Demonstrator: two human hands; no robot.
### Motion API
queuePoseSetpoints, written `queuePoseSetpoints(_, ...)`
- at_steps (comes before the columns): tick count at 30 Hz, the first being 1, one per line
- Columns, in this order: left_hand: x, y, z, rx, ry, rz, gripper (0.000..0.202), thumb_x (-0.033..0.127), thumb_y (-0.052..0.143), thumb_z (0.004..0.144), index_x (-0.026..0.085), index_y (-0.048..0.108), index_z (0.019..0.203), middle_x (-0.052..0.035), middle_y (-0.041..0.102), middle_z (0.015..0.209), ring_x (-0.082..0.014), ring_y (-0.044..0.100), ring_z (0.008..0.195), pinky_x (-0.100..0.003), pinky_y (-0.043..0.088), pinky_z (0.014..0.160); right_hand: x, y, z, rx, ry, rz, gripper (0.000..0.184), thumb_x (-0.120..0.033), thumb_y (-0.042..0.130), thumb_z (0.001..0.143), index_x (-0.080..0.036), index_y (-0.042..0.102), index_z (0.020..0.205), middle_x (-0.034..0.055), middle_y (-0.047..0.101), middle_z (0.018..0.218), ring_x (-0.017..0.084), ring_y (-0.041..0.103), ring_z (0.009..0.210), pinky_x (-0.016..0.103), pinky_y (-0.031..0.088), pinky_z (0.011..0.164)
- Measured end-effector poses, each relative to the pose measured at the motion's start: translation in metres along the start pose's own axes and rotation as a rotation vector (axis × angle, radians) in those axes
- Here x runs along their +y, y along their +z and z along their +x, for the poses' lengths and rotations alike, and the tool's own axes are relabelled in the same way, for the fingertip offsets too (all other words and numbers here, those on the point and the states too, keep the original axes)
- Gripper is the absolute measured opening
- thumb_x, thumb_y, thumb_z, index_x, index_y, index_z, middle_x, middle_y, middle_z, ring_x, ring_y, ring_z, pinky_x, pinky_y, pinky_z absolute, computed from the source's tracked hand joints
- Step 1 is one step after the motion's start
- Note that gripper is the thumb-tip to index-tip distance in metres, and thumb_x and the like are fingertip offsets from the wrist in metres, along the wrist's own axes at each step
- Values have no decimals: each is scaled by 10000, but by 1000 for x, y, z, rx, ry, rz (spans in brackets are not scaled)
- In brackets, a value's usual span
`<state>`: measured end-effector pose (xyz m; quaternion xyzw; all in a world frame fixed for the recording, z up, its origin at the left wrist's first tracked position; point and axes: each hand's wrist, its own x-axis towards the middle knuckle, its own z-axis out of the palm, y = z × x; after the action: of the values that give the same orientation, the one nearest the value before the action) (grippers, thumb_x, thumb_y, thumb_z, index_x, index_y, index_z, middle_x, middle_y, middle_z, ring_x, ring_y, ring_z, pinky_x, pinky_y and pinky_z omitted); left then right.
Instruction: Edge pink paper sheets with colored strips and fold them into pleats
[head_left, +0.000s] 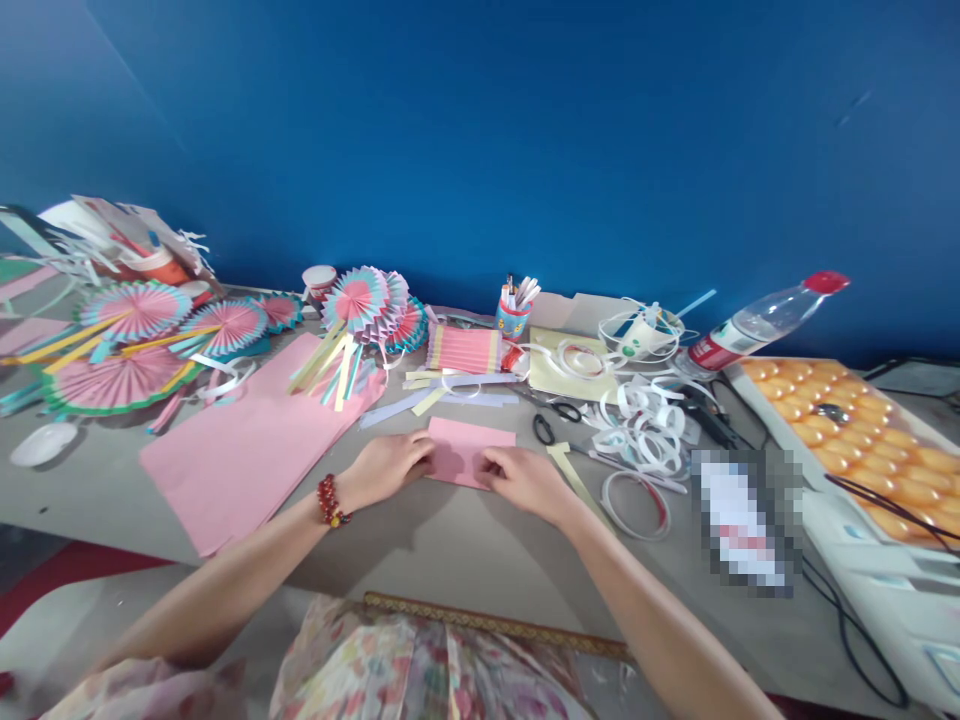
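Note:
A small pink sheet of paper [471, 436] lies at the middle of the table between my hands. My left hand [388, 466], with a red beaded bracelet [330, 502] on its wrist, has its fingers closed at the left edge of the sheet. At the right edge, my right hand [525, 480] pinches the paper with curled fingers. Just behind the sheet are paper strips [450, 395] and a pleated pink piece with yellow bands [465, 348]. A large pink paper stack [232, 450] rests to the left of my left hand.
Several folded paper fans [135, 312] lie at the left. Scissors [555, 420], curled white strips [637, 420] and a tape ring [636, 504] are right of my hands. A plastic bottle [757, 325] leans behind them, near an orange-patterned box [862, 420]. A pen cup [513, 318] stands by the blue wall.

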<state>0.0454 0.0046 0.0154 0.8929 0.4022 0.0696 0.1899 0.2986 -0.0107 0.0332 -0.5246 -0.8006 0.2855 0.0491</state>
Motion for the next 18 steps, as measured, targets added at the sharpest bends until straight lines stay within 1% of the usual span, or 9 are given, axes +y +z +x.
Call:
queuePoseSetpoints(4,1,1,-1,-2,-6,32,216,354,455,981,196,570,892,-21,608,932,-162,597,725,-249,367,596,3,0,-2,5,-19,7,124,-255,569,875,-231,691,880,-1,710,857,153,621,770,225,351,635)
queuePoseSetpoints(7,1,2,-1,-4,-9,42,209,347,450,984,197,568,898,-22,606,937,-166,601,734,-249,363,595,10,-4,-6,5,-38,5,126,-255,571,872,-226,693,883,4,703,863,156,615,792,227,352,654)
queuePoseSetpoints(11,0,2,-1,-11,-9,45,180,330,461,982,198,556,906,-25,613,944,-170,605,752,-245,362,602,21,-16,-13,-12,-43,7,114,-242,574,862,-213,679,828,-2,684,829,146,601,754,221,336,633)
queuePoseSetpoints(14,-1,3,-1,-16,-12,45,169,320,460,982,199,540,896,-26,615,936,-172,607,755,-245,354,598,26,-22,-16,-39,-72,19,110,-238,582,854,-209,664,787,-17,661,806,128,582,727,209,324,617)
queuePoseSetpoints(18,-1,4,-2,-24,-17,49,175,324,442,988,200,525,895,-27,613,935,-176,613,766,-248,349,593,28,-23,-16,-51,-98,18,104,-200,581,837,-197,653,762,-21,634,776,119,556,696,204,310,603)
